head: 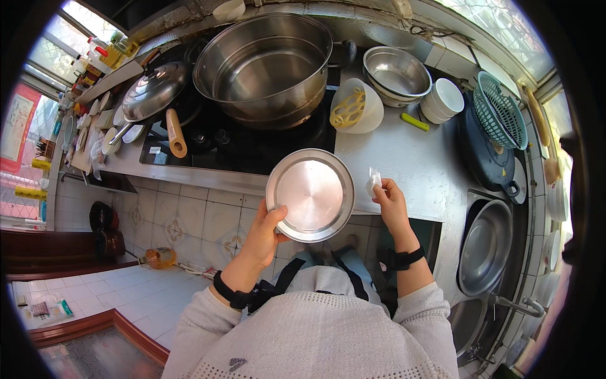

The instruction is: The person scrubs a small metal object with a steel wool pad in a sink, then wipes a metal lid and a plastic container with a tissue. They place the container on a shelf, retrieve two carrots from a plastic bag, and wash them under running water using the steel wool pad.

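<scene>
My left hand (267,232) grips a round stainless steel plate (310,195) by its left rim, thumb on the upper face. The plate is in front of me, before the counter's front edge. My right hand (392,201) pinches a crumpled white tissue or cloth (374,182) between thumb and fingers, to the right of the plate and apart from it. Behind the plate stands a large steel pot (265,71) on the black cooktop (246,151). A translucent white container (371,111) with a yellow lattice-like piece (349,111) stands on the steel counter (393,156).
Steel bowls (397,71), white bowls (442,100) and a green-handled tool (414,121) lie at the back right. A teal colander (499,111) rests on a dark lidded pan (483,151). A steel basin (486,247) sits in the sink. Left is a lidded wok (154,92) with a wooden handle (175,135).
</scene>
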{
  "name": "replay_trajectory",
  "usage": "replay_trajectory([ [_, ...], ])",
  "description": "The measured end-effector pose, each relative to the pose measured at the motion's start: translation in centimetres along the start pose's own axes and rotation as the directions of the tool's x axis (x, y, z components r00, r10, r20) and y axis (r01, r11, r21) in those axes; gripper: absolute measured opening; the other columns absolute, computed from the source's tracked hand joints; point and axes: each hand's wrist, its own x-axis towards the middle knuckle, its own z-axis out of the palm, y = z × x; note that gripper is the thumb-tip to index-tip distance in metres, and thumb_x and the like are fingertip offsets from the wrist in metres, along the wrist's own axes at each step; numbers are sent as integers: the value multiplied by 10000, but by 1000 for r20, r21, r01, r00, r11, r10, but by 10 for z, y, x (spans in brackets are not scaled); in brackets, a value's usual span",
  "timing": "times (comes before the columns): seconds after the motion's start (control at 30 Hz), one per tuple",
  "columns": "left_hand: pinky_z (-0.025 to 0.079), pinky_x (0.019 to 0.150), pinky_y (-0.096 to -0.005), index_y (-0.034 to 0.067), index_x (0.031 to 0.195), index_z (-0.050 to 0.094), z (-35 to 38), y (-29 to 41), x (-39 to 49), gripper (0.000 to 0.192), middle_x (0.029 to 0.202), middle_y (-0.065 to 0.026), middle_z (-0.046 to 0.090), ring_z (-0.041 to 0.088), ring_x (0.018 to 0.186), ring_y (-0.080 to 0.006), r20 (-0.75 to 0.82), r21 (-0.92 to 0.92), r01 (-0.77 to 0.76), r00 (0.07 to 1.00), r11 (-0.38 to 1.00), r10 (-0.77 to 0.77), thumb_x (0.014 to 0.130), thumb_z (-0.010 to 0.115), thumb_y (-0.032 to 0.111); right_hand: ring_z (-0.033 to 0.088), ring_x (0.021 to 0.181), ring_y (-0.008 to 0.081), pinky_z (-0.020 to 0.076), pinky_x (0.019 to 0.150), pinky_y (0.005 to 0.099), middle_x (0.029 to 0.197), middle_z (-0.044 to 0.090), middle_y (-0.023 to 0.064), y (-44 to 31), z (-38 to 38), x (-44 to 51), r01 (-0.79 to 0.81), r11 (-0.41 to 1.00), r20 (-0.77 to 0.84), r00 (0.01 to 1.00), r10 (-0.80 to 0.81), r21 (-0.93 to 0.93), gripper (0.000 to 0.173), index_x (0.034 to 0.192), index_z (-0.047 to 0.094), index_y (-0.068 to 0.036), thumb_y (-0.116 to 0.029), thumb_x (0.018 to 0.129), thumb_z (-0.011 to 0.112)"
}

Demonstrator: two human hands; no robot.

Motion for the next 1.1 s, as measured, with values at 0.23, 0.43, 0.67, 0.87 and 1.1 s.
replay_trajectory([
  [0.23, 550, 824, -439, 46, 1263, 478, 29, 13, 10, 558, 1179, -153, 589, 619, 1039, -274, 30, -127, 68, 997, 990, -64, 884, 464, 456, 484, 898, 61, 385, 825, 216, 940, 571, -19, -53, -25, -30, 63, 961, 341, 927, -156, 269, 152, 1025, 571, -28, -127, 933, 502],
  [0.43, 574, 726, -433, 52, 1223, 515, 46, 25, 16, 551, 1134, -140, 611, 642, 986, -270, 71, -217, 68, 996, 974, -53, 883, 438, 479, 493, 864, 65, 400, 819, 216, 927, 573, -17, -80, -30, -33, -11, 970, 433, 896, -99, 243, 164, 1016, 564, -13, -153, 932, 548],
  [0.67, 558, 727, -395, 77, 1205, 530, 62, 29, 13, 483, 1126, -93, 617, 633, 978, -242, 29, -146, -5, 1000, 989, 10, 892, 451, 436, 606, 853, 349, 472, 724, 414, 914, 651, 163, -77, -18, -37, 482, 852, 380, 841, -385, -204, 252, 1103, 531, -42, -166, 893, 592],
  [0.87, 533, 749, -362, 70, 1190, 543, 69, 23, 4, 435, 1107, -84, 629, 619, 982, -219, 16, -175, 26, 1000, 984, -24, 889, 469, 376, 531, 730, 309, 432, 721, 392, 739, 563, 117, -67, -18, -37, 721, 467, 390, 680, -621, -513, 144, 848, 505, -44, -129, 841, 622],
  [1.1, 456, 925, -359, 49, 1147, 577, 64, 27, 4, 401, 1125, -87, 629, 586, 1039, -217, -43, -305, -71, 997, 950, 61, 871, 508, 331, 507, 720, 303, 407, 735, 397, 716, 542, 104, -47, -50, -42, 733, 367, 359, 626, -692, -573, 153, 809, 491, -46, -109, 823, 629],
])
